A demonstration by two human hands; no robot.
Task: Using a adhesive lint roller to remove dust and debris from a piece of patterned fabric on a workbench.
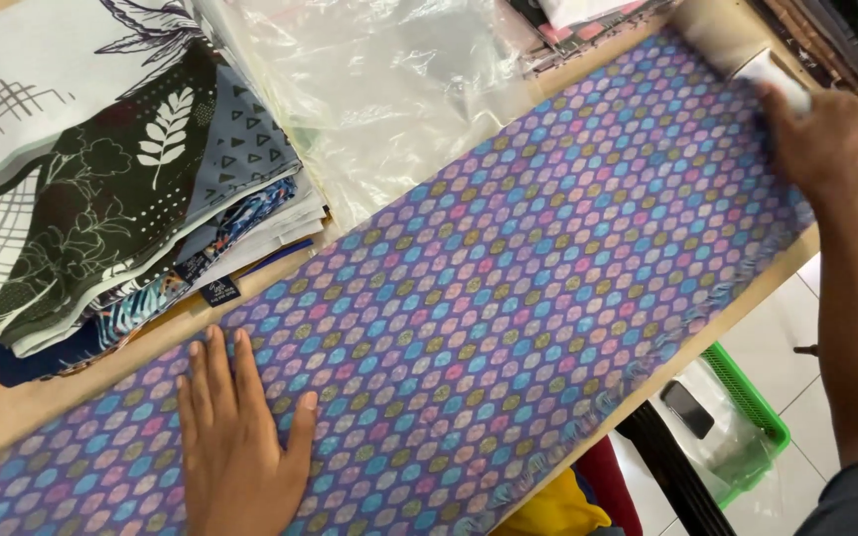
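The left hand lies flat, fingers spread, on the purple patterned cloth (fringed along the table's near edge). At the far end, the right hand presses a white iron; its grip is hidden.

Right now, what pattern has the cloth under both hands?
Purple scarf with small blue, pink and olive hexagons; head view.

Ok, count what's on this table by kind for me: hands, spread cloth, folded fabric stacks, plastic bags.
Hands: 2, left hand flat on the cloth, right hand at its far end
Purple patterned cloth: 1
Stack of folded fabrics: 1
Clear plastic bags: 1 heap, number unclear
Total: 5
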